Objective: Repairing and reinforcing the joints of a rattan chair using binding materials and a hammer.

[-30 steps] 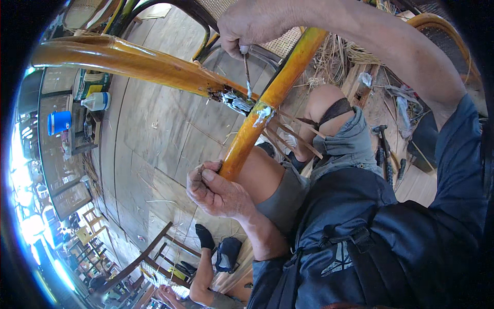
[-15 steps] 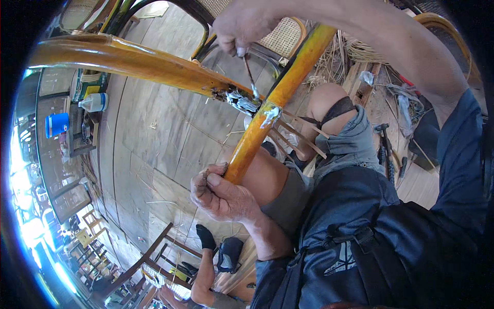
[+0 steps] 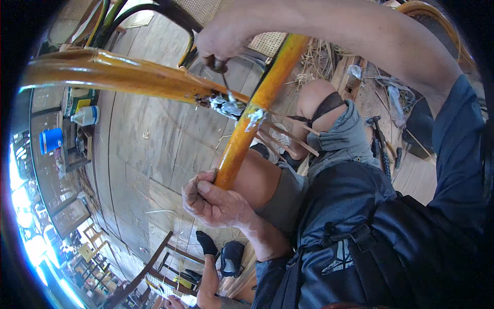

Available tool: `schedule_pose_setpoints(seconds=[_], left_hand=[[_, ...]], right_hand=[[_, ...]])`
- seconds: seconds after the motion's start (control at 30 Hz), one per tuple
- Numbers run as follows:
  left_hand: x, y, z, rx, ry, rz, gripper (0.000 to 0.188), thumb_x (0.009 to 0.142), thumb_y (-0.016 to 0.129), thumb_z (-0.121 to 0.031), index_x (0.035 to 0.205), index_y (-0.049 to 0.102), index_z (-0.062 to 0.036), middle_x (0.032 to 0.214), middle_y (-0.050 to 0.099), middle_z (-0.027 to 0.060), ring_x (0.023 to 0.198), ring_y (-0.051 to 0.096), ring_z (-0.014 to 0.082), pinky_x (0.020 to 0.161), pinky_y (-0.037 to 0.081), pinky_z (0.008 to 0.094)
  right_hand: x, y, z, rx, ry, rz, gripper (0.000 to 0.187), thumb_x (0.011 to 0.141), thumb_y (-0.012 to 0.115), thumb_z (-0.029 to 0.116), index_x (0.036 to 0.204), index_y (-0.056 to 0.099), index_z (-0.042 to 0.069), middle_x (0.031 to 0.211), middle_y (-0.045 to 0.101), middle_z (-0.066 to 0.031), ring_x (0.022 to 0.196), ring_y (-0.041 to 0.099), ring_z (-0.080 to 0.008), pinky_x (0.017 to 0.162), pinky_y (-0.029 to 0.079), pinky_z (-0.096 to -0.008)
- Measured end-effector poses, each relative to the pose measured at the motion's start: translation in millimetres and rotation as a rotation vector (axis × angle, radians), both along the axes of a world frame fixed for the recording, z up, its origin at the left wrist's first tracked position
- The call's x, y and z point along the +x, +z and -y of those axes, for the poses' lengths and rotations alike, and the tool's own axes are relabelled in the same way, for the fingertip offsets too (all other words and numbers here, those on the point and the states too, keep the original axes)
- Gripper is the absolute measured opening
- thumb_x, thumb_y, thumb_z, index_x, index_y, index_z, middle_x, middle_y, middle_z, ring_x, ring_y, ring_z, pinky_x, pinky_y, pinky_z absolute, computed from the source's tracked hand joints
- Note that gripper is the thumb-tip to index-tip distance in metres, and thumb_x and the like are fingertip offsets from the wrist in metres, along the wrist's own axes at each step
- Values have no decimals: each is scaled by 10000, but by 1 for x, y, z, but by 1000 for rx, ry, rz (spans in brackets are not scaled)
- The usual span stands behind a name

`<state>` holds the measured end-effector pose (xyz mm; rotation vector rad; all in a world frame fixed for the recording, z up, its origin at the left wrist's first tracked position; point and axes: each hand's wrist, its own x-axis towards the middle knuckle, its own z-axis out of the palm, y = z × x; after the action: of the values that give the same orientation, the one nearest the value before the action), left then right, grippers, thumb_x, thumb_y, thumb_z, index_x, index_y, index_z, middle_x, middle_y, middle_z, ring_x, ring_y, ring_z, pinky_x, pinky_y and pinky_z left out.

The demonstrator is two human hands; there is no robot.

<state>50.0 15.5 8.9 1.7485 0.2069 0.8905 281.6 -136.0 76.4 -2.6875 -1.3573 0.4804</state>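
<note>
A thick orange-brown pole [image 3: 128, 69] runs in from the left and meets a thinner, glossy yellow-orange pole [image 3: 237, 141] that slants across in front of me. Bluish-white paste [image 3: 226, 106] covers the dark, rough end of the thick pole, and a smaller smear [image 3: 254, 119] sits on the thinner one. My left hand [image 3: 213, 201] is closed around the thinner pole's near end. Above the joint, my right hand [image 3: 224, 38] grips a thin stick [image 3: 225, 81], its whitened tip touching the paste. Several narrow strips [image 3: 296, 138] stick out to the right of the joint.
Cane-seated chairs [image 3: 180, 15] stand beyond the poles. A white jug [image 3: 86, 116] and a blue container [image 3: 51, 140] are at the left. Hammers [image 3: 378, 141] and plastic scraps [image 3: 395, 100] lie at the right. Another person's leg [image 3: 208, 275] shows at the bottom.
The stick's tip has moved left along the paste, away from the thinner pole, and my right hand has shifted left with it. My left hand keeps its hold.
</note>
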Motion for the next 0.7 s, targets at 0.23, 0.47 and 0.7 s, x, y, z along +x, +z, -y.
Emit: schedule_pose_setpoints(seconds=[0.23,0.47,0.7], left_hand=[[7,-6,2,-23,-15,26,83,908,471,-50,978,489,-9,792,527,96,701,520,152,665,470,283],[1,-3,-1,-71,19,21,73,911,476,-59,965,489,-12,774,529,94,704,527,151,671,471,281],[-1,-3,0,-31,5,4,70,911,491,-74,957,493,-21,765,527,93,704,527,150,666,478,284]], right_hand=[[-8,32,27,4,-130,-411,196,768,605,103,951,658,57,725,613,-104,626,560,-238,574,429,-399],[-29,34,19,-198,-106,-365,175,761,597,96,926,644,61,796,628,-112,751,595,-232,637,454,-391],[-19,-9,18,47,-41,-225,119,666,621,29,780,653,16,667,629,-117,649,623,-227,571,468,-362]])
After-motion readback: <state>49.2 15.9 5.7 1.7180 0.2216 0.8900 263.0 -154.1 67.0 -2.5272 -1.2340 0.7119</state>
